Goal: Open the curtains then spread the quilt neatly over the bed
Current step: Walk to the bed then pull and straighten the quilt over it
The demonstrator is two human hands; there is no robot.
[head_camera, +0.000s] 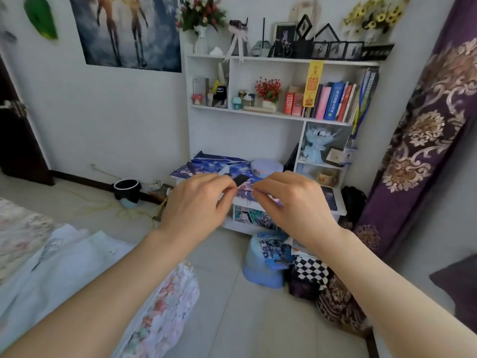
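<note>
A: Where are the curtain and the quilt?

B: 1 purple curtain [423, 140] with gold flower patterns hangs along the right edge, its hem bunched on the floor. 1 quilt [85, 285], pale with a floral underside, lies rumpled over the bed [18, 226] at lower left, 1 corner drooping toward the floor.

A: And the hands?

B: 2 bare hands, held up at centre, well apart from both. The left hand [196, 202] pinches 1 small dark object [239, 180] between thumb and fingertips. The right hand [296, 202] has its fingers curled in, tips just beside the left hand's; I cannot tell whether it grips anything.

A: What is behind them?

B: 1 white shelf unit [271, 117] against the wall, with 1 row of books [333, 100], 3 flower bunches on or in it, and several black frames on top. 1 poster [126, 29] hangs to its left. On the floor: 1 black bin [127, 189], 1 blue stool [265, 267], 1 checkered bag [309, 272].
</note>
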